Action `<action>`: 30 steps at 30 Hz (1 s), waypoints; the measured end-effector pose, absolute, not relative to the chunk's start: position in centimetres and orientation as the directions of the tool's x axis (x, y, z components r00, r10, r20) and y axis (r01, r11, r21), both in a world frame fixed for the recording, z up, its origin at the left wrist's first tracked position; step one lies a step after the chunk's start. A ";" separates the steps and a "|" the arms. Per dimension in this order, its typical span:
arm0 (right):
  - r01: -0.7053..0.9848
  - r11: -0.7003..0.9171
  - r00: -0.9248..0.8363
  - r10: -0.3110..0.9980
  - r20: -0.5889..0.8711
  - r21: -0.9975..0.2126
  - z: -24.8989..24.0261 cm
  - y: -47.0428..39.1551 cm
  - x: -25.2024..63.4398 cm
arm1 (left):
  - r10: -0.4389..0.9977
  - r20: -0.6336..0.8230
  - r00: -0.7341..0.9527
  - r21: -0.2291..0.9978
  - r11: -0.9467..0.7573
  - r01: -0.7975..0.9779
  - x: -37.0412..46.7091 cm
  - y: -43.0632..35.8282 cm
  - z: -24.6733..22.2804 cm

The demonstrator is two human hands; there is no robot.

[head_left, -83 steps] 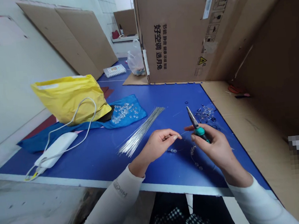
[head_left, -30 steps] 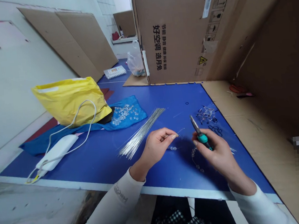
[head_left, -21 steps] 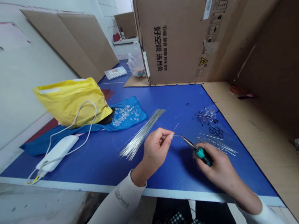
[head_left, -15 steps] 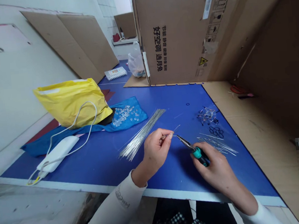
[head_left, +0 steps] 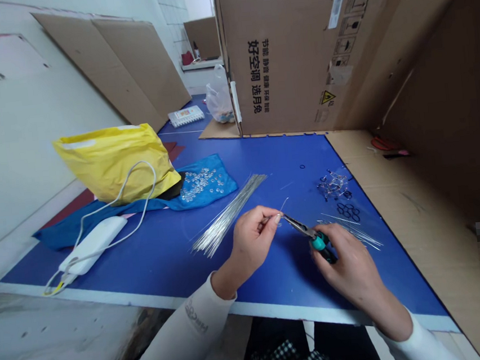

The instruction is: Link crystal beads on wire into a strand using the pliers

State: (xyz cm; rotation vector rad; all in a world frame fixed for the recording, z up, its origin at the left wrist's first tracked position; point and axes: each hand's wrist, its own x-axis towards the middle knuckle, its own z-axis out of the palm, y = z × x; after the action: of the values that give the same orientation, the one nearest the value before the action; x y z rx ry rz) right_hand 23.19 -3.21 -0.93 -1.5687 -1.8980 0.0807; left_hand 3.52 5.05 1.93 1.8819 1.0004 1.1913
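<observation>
My left hand [head_left: 252, 238] pinches a thin wire [head_left: 284, 203] between thumb and fingertips. Wrapped round the teal and black handles of the pliers [head_left: 302, 228] is my right hand [head_left: 352, 268]. The pliers' tips meet the wire right beside my left fingertips. A bundle of straight silvery wires [head_left: 230, 216] lies left of my left hand. More loose wires [head_left: 357, 231] lie partly behind my right hand, with several black rings [head_left: 348, 211] and a small pile of wire pieces [head_left: 334, 184] beyond them.
On the blue table [head_left: 181, 270], clear beads [head_left: 202, 182] lie on a blue cloth [head_left: 222, 167]. A yellow bag [head_left: 119, 163] and a white power bank [head_left: 95, 245] with a cable are at the left. A large cardboard box [head_left: 287, 56] stands at the back.
The pliers have moved slightly left, their tips now at my left fingertips. The wire's free end stands up more steeply, and the pliers' handles look more spread.
</observation>
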 end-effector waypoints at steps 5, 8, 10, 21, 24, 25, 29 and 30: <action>0.866 0.272 -0.064 0.892 0.447 -0.419 -0.6 -3.2 23.6 | 0.897 0.291 0.333 0.922 -0.356 0.154 3.4 5.4 1.9; 0.870 0.278 -0.081 0.895 0.438 -0.407 -0.4 -3.1 23.9 | 0.887 0.265 0.378 0.928 -0.341 0.148 3.4 5.5 1.9; 0.869 0.279 -0.093 0.903 0.421 -0.408 -0.3 -3.0 24.1 | 0.880 0.264 0.395 0.927 -0.345 0.149 3.4 5.6 1.9; 0.874 0.284 -0.134 0.921 0.366 -0.394 0.0 -3.1 25.1 | 0.843 0.297 0.448 0.870 -0.432 0.238 3.4 5.4 2.3; 0.882 0.309 -0.159 0.906 0.392 -0.356 0.2 -3.1 25.4 | 0.836 0.305 0.456 0.856 -0.451 0.255 3.4 5.4 2.4; 0.884 0.317 -0.167 0.901 0.399 -0.345 0.2 -3.1 25.4 | 0.835 0.305 0.458 0.851 -0.455 0.261 3.4 5.4 2.4; 0.886 0.336 -0.191 0.892 0.410 -0.318 0.4 -3.1 25.7 | 0.826 0.312 0.470 0.843 -0.469 0.265 3.4 5.4 2.4; 0.886 0.339 -0.195 0.891 0.409 -0.315 0.5 -3.1 25.7 | 0.822 0.312 0.476 0.841 -0.472 0.264 3.4 5.4 2.4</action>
State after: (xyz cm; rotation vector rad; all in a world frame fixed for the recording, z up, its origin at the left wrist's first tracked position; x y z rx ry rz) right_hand 25.70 -3.06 0.50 -1.5511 -2.0857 0.0127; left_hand 3.36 5.37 2.45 1.9780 0.8991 0.9530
